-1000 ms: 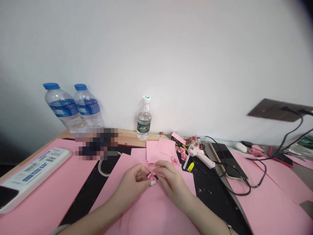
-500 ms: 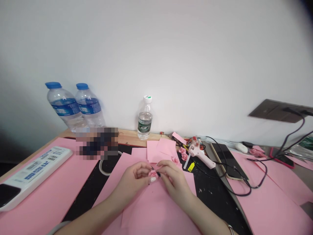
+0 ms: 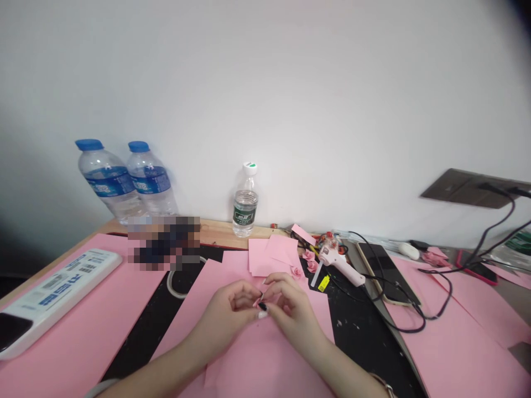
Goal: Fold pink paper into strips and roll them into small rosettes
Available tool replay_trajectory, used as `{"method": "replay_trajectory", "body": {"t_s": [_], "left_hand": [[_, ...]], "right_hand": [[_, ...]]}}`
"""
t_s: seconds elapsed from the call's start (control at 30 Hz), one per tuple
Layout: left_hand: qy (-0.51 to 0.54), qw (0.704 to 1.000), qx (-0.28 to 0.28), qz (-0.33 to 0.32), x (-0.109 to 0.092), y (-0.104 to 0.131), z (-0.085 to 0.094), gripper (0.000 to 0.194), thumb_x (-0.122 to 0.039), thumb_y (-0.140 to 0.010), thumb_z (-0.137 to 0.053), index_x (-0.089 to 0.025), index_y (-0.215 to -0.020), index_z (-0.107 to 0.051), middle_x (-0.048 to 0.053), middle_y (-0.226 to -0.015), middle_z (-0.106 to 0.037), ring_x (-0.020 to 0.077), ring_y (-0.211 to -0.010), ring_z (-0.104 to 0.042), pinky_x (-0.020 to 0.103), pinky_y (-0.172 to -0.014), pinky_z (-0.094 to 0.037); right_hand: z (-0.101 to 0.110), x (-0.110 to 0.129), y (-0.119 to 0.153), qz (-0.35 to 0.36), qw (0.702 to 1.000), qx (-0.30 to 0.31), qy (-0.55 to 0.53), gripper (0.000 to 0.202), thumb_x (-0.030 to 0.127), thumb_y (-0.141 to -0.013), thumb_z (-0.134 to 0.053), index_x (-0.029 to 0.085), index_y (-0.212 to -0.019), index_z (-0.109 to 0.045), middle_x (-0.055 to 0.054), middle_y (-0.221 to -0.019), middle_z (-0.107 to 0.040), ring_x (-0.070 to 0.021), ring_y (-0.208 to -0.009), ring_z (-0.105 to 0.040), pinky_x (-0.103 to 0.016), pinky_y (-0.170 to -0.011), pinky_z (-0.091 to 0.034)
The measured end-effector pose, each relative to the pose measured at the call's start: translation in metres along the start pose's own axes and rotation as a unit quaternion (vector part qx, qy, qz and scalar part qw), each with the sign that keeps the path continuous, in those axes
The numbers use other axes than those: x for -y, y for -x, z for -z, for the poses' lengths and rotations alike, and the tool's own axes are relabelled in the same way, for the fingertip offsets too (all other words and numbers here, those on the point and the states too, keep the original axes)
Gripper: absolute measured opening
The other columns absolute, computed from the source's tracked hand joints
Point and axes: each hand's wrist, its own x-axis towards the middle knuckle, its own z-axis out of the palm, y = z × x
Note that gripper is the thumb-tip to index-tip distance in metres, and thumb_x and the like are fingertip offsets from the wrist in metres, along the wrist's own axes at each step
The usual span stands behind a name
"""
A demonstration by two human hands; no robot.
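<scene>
Between my fingertips is a small pink paper rose, now mostly covered by the thumbs and fingers. My left hand pinches it from the left. From the right, my right hand closes on it too, its dark-nailed thumb against the flower. Both hands hover over stacked pink paper sheets. Just beyond them lie pink paper squares and several finished-looking paper roses. A pale pink glue gun with a glue stick beside it rests to the right of the roses.
Two large blue-capped bottles and a smaller water bottle stand by the wall. At left is a long white box. A phone, black cables and more pink sheets occupy the right side.
My fingers have closed in and turned the paper rose, so its petals, visible before, are now largely hidden. The right thumb has come nearer the left thumb.
</scene>
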Motion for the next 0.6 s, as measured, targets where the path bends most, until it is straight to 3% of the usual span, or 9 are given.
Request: {"method": "replay_trajectory", "body": {"t_s": [0.2, 0.47, 0.6], "left_hand": [[-0.020, 1.000, -0.006, 0.004, 0.0012, 0.0022, -0.0007, 0.015, -0.018, -0.065, -0.076, -0.018, -0.068, -0.061, -0.001, -0.073, -0.070, 0.0175, -0.075, -0.065, 0.028, -0.070, -0.048], [-0.006, 1.000, -0.002, 0.015, 0.0024, 0.0028, -0.0005, 0.017, -0.018, -0.065, -0.078, -0.018, -0.067, -0.061, -0.001, -0.072, -0.072, 0.0168, -0.072, -0.065, 0.027, -0.068, -0.048], [-0.005, 1.000, -0.011, 0.012, 0.0016, 0.0029, -0.0008, 0.018, -0.017, -0.064, -0.077, -0.018, -0.066, -0.060, -0.001, -0.072, -0.072, 0.0176, -0.074, -0.066, 0.027, -0.069, -0.049]], "right_hand": [[-0.0051, -0.0028, -0.0003, -0.071, 0.990, -0.022, -0.122, 0.013, 0.013, -0.075, -0.064, 0.019, -0.064, -0.060, -0.006, -0.094, -0.056, -0.0208, -0.094, -0.058, -0.027, -0.068, -0.047], [-0.0027, -0.0013, -0.0037, -0.094, 0.984, -0.007, -0.150, 0.021, 0.023, -0.076, -0.069, 0.017, -0.059, -0.059, -0.004, -0.085, -0.053, -0.0166, -0.079, -0.055, -0.026, -0.069, -0.043], [-0.0036, -0.0043, -0.0031, -0.101, 0.983, -0.023, -0.149, 0.021, 0.027, -0.075, -0.071, 0.017, -0.061, -0.061, -0.004, -0.085, -0.055, -0.0183, -0.083, -0.055, -0.027, -0.071, -0.041]]}}
